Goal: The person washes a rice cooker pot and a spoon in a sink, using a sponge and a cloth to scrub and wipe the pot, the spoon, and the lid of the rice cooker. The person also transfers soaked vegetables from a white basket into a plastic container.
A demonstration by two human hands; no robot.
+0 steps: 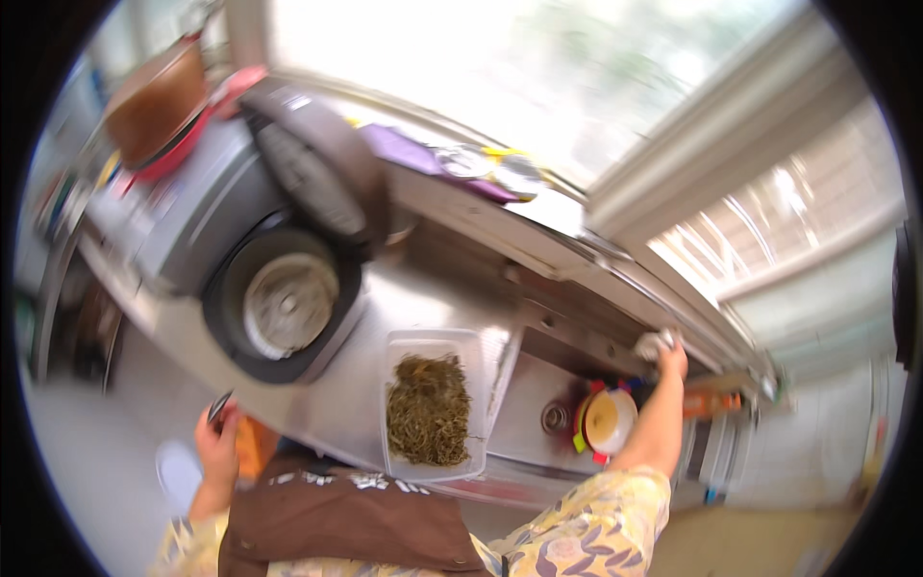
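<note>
Near the lower left, my left hand is closed around a small dark object, too blurred to name. My right hand reaches out to the far right and grips a crumpled whitish cloth or wad beside the sill above the sink. Between my arms, a translucent plastic tub on the steel counter holds a heap of greenish-brown, stringy plant-like material. In the steel sink, a pale round bowl with red and green edges lies beside a small round metal drain or strainer.
A large dark appliance with its lid raised and a round pale inner pot stands left on the counter. A brown pot sits behind it. Purple and yellow packets lie on the window ledge. An orange object is beyond the sink.
</note>
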